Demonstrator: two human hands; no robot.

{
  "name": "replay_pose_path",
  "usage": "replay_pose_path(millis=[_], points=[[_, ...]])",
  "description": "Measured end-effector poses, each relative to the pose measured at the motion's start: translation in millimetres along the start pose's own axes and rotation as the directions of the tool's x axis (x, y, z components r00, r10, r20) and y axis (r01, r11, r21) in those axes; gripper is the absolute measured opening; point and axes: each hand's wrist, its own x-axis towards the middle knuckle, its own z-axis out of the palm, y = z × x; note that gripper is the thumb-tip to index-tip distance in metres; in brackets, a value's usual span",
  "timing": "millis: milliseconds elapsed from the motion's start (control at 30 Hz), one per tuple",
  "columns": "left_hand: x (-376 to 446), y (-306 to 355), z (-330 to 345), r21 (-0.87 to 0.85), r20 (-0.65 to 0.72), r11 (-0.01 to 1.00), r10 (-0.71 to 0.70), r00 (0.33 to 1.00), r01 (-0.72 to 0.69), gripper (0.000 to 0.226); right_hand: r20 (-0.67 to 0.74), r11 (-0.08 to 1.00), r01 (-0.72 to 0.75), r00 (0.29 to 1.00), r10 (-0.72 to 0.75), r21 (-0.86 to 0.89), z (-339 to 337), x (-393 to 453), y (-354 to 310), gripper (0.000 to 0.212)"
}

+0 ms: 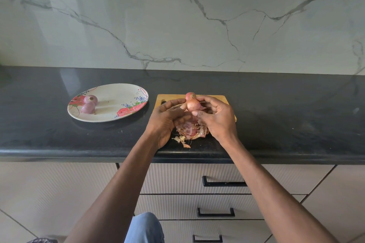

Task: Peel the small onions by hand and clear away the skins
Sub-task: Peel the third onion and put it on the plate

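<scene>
- Onion [193,104] in work: small, reddish-brown, papery skin partly lifted, held above the wooden cutting board [225,98], between both hands.
- My left hand [166,118] curls its fingers against the bulb's 9 o'clock side; a loose flap of skin sits at the fingertips, so I judge it is pinching skin, though the exact contact is hard to read.
- My right hand [217,116] wraps the 3 o'clock side, fingers curled round the bulb, thumb near its underside.
- Second onion [190,95], unpeeled, at 12 o'clock of the held one, apparently resting on the board's far edge; I cannot tell whether a finger touches it.
- Handling, my judgement: bulb is light, firm, round; bared flesh will be slick, so keep the holding hand on the flanks and start the peel at the root or tip where skin is loose. Skin is brittle and tears into scraps.
- Skin pile [191,132] lies at 6 o'clock under the hands, spilling off the board onto the black counter [296,114].
- Floral plate [122,104] well apart at 9 o'clock holds two peeled purple onions [89,103], touching one another.
- Progress, my estimate: two done, one under way, one waiting; skins not yet cleared.
</scene>
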Motion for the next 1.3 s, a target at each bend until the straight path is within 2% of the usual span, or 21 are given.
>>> replay_pose_path(millis=[133,200,300,433,600,767,967,1133,1300], points=[[-2.1,0.2,3.2,0.064,0.021,0.997,0.029,0.999,-0.030,0.034,-0.002,0.967,0.156,0.987,-0.159,-0.203,3.7,-0.9,4.1,0.040],[-2.2,-1.0,4.1,0.079,0.013,0.996,0.037,0.999,-0.038,0.026,0.016,0.950,0.189,0.981,-0.191,-0.249,3.8,-0.8,4.5,0.041],[-1.7,-1.3,3.5,0.034,0.009,0.998,0.045,0.999,-0.045,0.019,0.014,0.977,0.142,0.990,-0.142,-0.156,2.1,-0.8,2.2,0.040],[-1.6,0.6,1.5,-0.002,0.000,1.000,-0.002,1.000,0.002,0.032,-0.069,0.998,0.053,0.996,-0.055,-0.034,-1.3,0.5,3.3,0.021],[-1.6,0.6,2.8,-0.047,-0.005,0.999,-0.010,1.000,0.010,0.033,-0.073,0.996,0.061,0.995,-0.066,-0.065,1.0,-0.6,1.3,0.017],[1.8,-1.4,0.1,-0.009,-0.010,1.000,0.011,1.000,-0.011,0.031,-0.059,0.989,0.100,0.992,-0.107,-0.112,0.4,-0.2,2.2,0.017],[1.9,-2.0,-0.9,0.061,-0.001,0.998,0.018,1.000,-0.018,0.052,-0.054,0.974,0.130,0.988,-0.142,-0.187,1.7,1.4,3.5,0.010],[5.0,-4.0,-1.9,0.054,-0.011,0.999,0.005,1.000,-0.005,0.038,-0.046,0.984,0.068,0.996,-0.077,-0.167,2.7,1.6,4.6,0.007],[4.7,-1.4,-2.9,0.048,-0.014,0.998,-0.029,0.999,0.030,0.020,-0.112,0.988,0.001,0.994,-0.019,-0.155,0.9,1.4,4.4,0.002]])
